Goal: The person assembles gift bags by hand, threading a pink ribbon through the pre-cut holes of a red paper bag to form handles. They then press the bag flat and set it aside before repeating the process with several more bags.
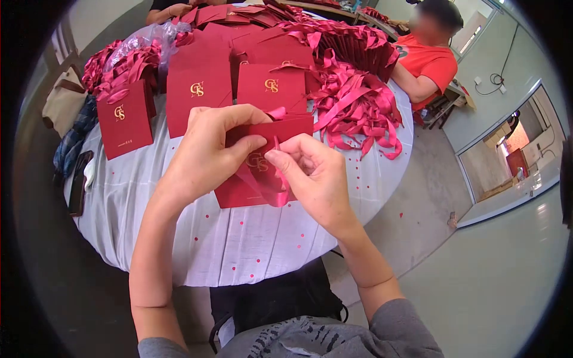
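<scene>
A dark red paper gift bag (239, 194) with a gold monogram is held up in front of me, over the near part of the table. My left hand (218, 152) grips its top left edge, thumb on the front and fingers behind. At the upper front of the bag, my right hand (313, 176) pinches a pink-red satin ribbon (276, 198) between thumb and forefinger. The ribbon loops down across the bag's front. The fingers behind the bag are hidden.
More red gift bags (200, 95) stand and lie behind, one bag (124, 122) at the left. Loose ribbons (364, 107) heap at the right on the white tablecloth (173, 238), strewn with small red dots. A black phone-like object (80, 182) lies left. A person in red (427, 68) sits right.
</scene>
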A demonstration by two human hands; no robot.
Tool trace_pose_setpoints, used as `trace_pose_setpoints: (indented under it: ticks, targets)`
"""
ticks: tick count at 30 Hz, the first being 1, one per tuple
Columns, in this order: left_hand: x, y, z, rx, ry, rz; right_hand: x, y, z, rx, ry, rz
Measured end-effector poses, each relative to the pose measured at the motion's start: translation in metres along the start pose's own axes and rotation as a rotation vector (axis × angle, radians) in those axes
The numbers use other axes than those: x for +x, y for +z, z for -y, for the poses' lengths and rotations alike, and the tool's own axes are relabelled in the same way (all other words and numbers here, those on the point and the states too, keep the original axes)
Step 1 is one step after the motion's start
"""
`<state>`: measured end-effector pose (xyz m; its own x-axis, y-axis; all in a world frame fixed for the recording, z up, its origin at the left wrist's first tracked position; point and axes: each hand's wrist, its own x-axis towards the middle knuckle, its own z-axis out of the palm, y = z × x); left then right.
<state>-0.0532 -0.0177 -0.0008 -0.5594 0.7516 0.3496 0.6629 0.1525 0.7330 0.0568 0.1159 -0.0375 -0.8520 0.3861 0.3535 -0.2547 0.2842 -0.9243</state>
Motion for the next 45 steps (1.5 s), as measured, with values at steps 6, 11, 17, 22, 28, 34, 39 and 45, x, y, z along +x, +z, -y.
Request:
trace_pose_setpoints:
  ticks: [6,11,17,22,28,34,39,45]
  targets:
    - [-0.005,0.004,-0.006,0.132,0.069,-0.081,0.001,-0.002,0.002,-0.029,0.013,0.02]
    - [-0.01,0.006,-0.011,0.216,0.097,-0.148,0.001,-0.002,0.001,-0.049,-0.015,0.011]
    - [-0.011,0.007,-0.011,0.212,0.062,-0.161,0.001,-0.004,0.003,-0.105,-0.017,0.013]
    - [-0.01,0.005,-0.008,0.196,0.036,-0.136,-0.001,-0.003,-0.004,-0.05,-0.036,-0.029]
    - [-0.009,0.006,-0.003,0.145,0.149,-0.171,-0.001,-0.003,-0.003,-0.041,-0.02,-0.029]
    - [-0.011,0.002,-0.008,0.211,0.093,-0.134,0.002,-0.002,0.0,-0.041,-0.055,-0.021]
    - [-0.008,0.005,-0.007,0.212,0.059,-0.138,0.002,-0.002,-0.001,-0.057,-0.069,-0.021]
    - [-0.011,0.013,-0.016,0.295,0.197,-0.273,0.001,-0.005,0.006,-0.056,-0.021,-0.037]
